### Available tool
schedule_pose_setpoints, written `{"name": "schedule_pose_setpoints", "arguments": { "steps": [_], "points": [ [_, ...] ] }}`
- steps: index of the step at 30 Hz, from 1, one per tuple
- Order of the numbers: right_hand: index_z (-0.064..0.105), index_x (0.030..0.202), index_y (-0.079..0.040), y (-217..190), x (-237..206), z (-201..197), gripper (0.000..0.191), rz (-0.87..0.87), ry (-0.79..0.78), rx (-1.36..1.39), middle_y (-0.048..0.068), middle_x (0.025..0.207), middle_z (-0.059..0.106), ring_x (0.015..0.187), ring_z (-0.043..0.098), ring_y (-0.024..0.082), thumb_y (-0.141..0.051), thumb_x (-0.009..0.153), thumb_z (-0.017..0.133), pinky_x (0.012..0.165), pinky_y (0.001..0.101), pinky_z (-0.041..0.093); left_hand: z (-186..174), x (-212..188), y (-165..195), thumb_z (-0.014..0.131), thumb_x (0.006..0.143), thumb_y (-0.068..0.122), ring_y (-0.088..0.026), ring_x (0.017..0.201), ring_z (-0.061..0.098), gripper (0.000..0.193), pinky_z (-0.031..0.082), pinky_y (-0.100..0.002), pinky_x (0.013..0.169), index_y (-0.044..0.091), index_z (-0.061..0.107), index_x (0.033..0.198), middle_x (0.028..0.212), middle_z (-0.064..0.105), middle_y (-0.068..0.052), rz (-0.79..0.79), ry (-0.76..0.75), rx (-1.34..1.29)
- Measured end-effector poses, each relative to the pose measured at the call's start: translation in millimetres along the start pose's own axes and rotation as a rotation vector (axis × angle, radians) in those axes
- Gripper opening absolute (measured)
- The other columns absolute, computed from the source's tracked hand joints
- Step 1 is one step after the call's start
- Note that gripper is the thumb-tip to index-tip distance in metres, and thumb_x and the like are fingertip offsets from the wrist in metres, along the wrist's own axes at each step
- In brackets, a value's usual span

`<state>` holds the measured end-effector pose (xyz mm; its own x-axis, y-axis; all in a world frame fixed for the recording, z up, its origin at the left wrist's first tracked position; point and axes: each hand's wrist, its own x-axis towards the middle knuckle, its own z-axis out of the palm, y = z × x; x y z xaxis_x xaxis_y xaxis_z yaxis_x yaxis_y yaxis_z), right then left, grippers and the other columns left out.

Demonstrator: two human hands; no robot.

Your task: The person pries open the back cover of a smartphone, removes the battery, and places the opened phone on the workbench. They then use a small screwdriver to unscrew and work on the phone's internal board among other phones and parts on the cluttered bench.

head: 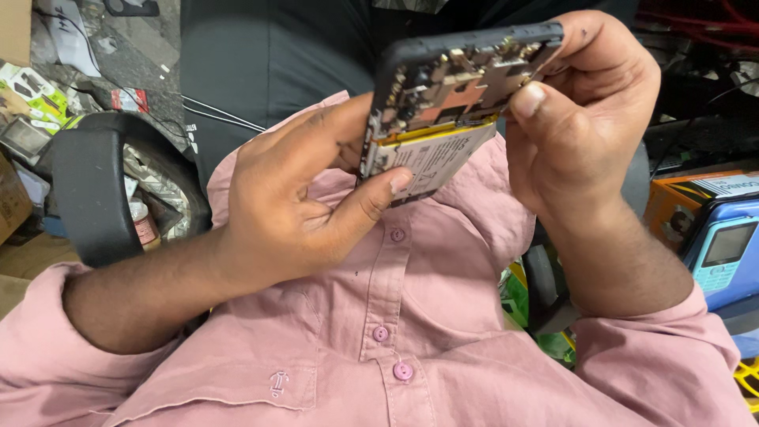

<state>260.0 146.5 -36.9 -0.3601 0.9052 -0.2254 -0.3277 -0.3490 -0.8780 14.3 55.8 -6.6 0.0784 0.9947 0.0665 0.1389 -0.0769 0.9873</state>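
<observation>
An opened phone (455, 95) with its back cover removed was held up in front of the person's chest, just above the pink buttoned shirt (411, 316), and everything else sat around it. Its black frame tilted, upper end toward the right hand. Inside, the circuit board with metal shields filled the upper part, and a pale battery with a yellow edge (431, 158) lay in the lower part.

The left hand (292, 205) was below and to the left of the phone, its grip closed on the lower end: the thumb pressed across the battery's face while the fingers curled behind the frame. The right hand (585, 111) was to the right of the phone, its grip clasped on the upper end, with fingers wrapped over the top edge and the thumb tip resting against the side of the circuit board, just above the battery's yellow edge.

Far left of the phone, a black chair armrest (91, 190) curved past a small bottle. Far right of it, at the frame's edge, a light-blue keypad phone (723, 253) stood against an orange box (672, 205).
</observation>
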Motion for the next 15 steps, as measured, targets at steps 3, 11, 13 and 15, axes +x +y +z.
{"name": "schedule_pose_setpoints", "arguments": {
  "steps": [3, 11, 13, 15],
  "points": [
    [0.060, 0.112, 0.009, -2.3, 3.1, 1.1, 0.026, 0.014, 0.001, 0.022, 0.015, 0.100, 0.071, 0.086, 0.069, 0.017, -0.005, 0.098, 0.078, 0.084, 0.0274, 0.058, 1.9, -1.4, 0.5, 0.078, 0.102, 0.001, -0.015, 0.091, 0.072, 0.047, 0.061, -0.025, 0.081, -0.005, 0.052, 0.141, 0.113, 0.071, -0.014, -0.046, 0.034, -0.024],
    [0.056, 0.127, 0.000, -8.4, 4.9, 7.3, 0.038, -0.053, -0.088, -0.007, 0.013, 0.100, 0.065, 0.080, 0.067, 0.019, -0.018, 0.101, 0.076, 0.075, 0.0284, 0.058, 0.3, 0.4, -1.0, 0.078, 0.096, -0.001, -0.016, 0.090, 0.074, 0.046, 0.059, -0.024, 0.076, -0.004, 0.057, 0.137, 0.107, 0.072, -0.013, -0.009, -0.029, 0.034],
    [0.056, 0.122, 0.003, -8.8, 5.9, 6.5, 0.033, -0.058, -0.077, -0.015, 0.015, 0.103, 0.063, 0.081, 0.064, 0.019, -0.019, 0.105, 0.075, 0.076, 0.0276, 0.055, 1.3, 0.6, -0.7, 0.078, 0.100, -0.001, -0.016, 0.091, 0.074, 0.042, 0.060, -0.024, 0.079, -0.004, 0.055, 0.136, 0.107, 0.071, -0.013, 0.044, -0.022, 0.047],
    [0.057, 0.114, 0.002, -9.3, 7.1, 4.1, 0.030, -0.048, -0.102, -0.050, 0.015, 0.099, 0.064, 0.078, 0.064, 0.018, -0.022, 0.104, 0.073, 0.072, 0.0255, 0.054, 1.4, 1.3, -0.8, 0.078, 0.101, -0.001, -0.016, 0.088, 0.072, 0.042, 0.059, -0.024, 0.078, -0.004, 0.055, 0.136, 0.106, 0.070, -0.013, 0.082, -0.013, 0.071]
  ]
}}
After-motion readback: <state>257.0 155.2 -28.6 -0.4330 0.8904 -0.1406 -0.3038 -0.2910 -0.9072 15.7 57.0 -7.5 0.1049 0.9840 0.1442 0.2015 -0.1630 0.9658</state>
